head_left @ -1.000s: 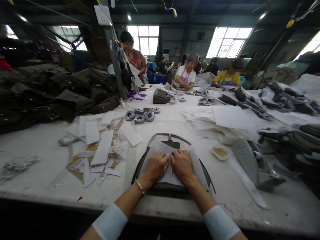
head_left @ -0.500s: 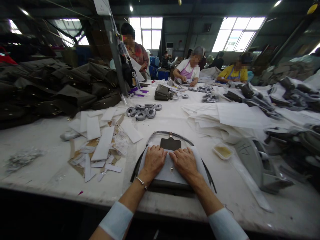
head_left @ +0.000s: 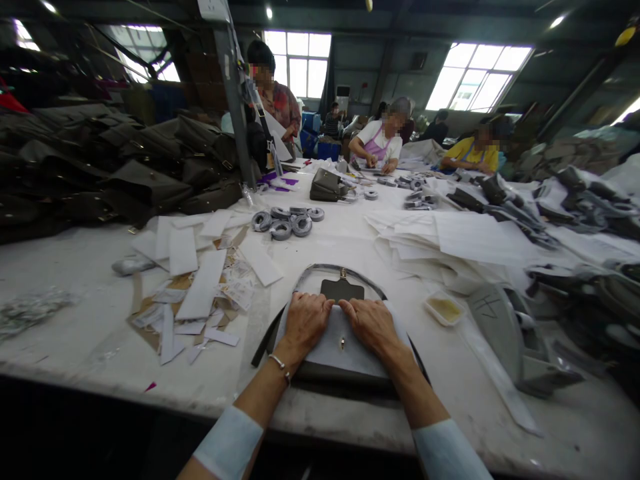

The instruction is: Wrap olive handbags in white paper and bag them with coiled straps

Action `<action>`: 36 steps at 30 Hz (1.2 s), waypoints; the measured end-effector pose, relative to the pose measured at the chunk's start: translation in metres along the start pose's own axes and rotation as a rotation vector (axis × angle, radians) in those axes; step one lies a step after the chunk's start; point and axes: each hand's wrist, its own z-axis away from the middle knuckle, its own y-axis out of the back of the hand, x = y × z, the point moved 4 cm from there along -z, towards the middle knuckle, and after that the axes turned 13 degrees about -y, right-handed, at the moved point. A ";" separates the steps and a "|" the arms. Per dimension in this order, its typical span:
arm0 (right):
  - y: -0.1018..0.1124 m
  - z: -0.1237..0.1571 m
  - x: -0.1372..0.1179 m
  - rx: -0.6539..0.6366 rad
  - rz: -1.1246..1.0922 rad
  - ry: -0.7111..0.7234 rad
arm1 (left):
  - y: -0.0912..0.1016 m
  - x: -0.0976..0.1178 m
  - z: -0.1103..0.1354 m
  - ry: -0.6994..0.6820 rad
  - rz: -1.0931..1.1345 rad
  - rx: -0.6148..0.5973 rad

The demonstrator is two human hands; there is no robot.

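Observation:
A grey handbag (head_left: 345, 357) lies flat at the near edge of the white table, with white paper (head_left: 336, 339) over its front. My left hand (head_left: 305, 320) and my right hand (head_left: 371, 325) both rest on the paper, fingers curled over its top edge. Just beyond my fingertips a dark leather tab (head_left: 341, 290) with a metal clasp shows under the bag's curved handle (head_left: 327, 269). A small metal stud (head_left: 342, 344) sits between my hands.
Paper strips and scraps (head_left: 195, 287) lie to the left, tape rolls (head_left: 287, 222) beyond, white sheets (head_left: 460, 240) to the right, a small glue tray (head_left: 443, 308) near my right hand. Dark bags (head_left: 125, 180) pile at left. Several people work at the far end.
My hands slid up the paper to its top edge, uncovering more of the dark tab. The camera view shifted slightly.

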 end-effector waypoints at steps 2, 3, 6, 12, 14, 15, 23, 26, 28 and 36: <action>-0.001 -0.001 0.002 -0.014 0.010 -0.008 | -0.001 0.000 0.000 0.006 -0.004 0.005; -0.002 -0.001 0.003 -0.014 0.017 -0.011 | -0.001 -0.001 0.000 0.011 -0.009 0.012; -0.003 0.000 0.004 -0.003 0.036 -0.026 | -0.001 -0.002 0.001 0.027 -0.016 0.032; -0.003 0.000 0.005 -0.024 0.034 -0.092 | 0.000 -0.003 0.001 0.028 -0.004 -0.010; -0.004 -0.003 0.007 -0.035 0.034 -0.105 | 0.002 -0.002 0.001 0.019 -0.014 -0.024; -0.006 -0.004 0.007 -0.042 0.034 -0.112 | 0.002 -0.002 0.000 0.013 -0.019 -0.028; -0.019 -0.008 0.013 -0.003 -0.002 -0.237 | -0.001 0.000 -0.003 0.002 -0.059 -0.058; -0.023 -0.010 0.017 0.150 -0.107 -0.277 | -0.004 0.000 -0.003 0.007 -0.060 -0.060; -0.027 -0.013 0.021 0.185 -0.219 -0.280 | -0.006 0.000 -0.002 0.004 -0.063 -0.060; -0.008 -0.017 0.038 0.012 -1.008 -0.151 | -0.009 -0.001 -0.003 0.012 -0.096 -0.052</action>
